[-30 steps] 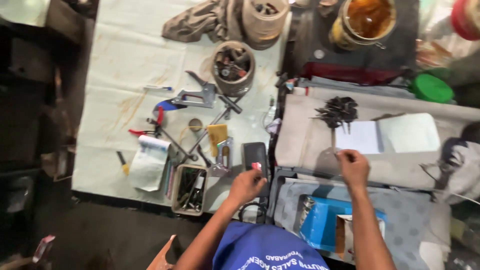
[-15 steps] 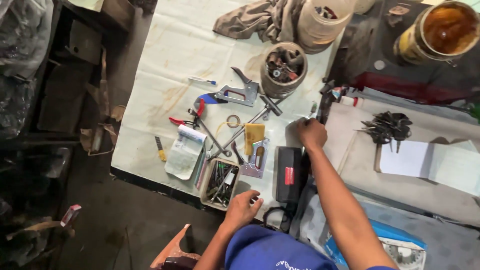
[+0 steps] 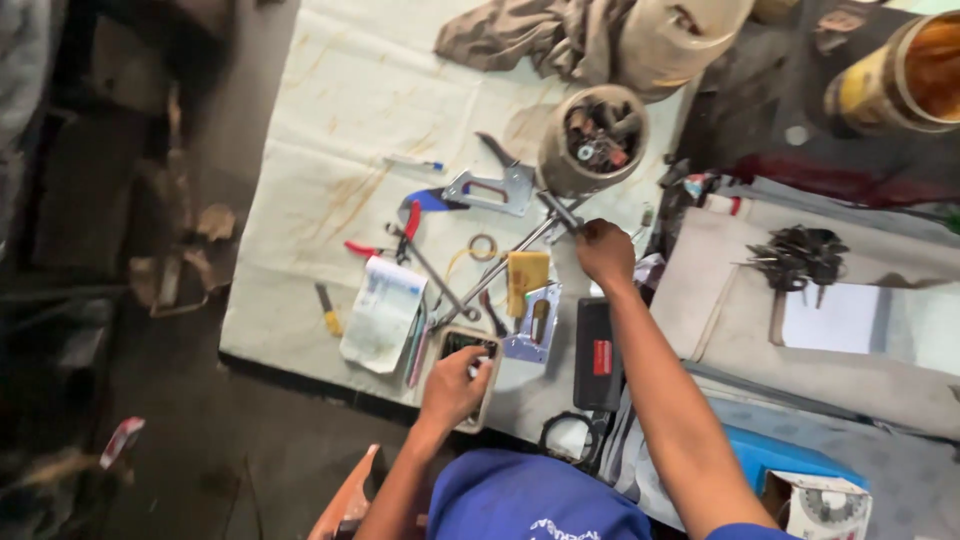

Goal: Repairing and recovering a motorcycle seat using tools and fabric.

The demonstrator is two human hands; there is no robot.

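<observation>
Metal rod (image 3: 520, 250) pinched in your right hand (image 3: 604, 250) at frame centre could snag tools; left hand (image 3: 452, 385) fingers curl over the small box (image 3: 462, 350).

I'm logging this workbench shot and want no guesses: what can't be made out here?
Head view only:
- What the left hand takes from the small tray: the hand covers it.
- What the right hand grips beside the metal tool: its fingers hide it.
- Contents of the tin: too small, blurred.
- Yellow bucket: cut off by the right edge.
</observation>
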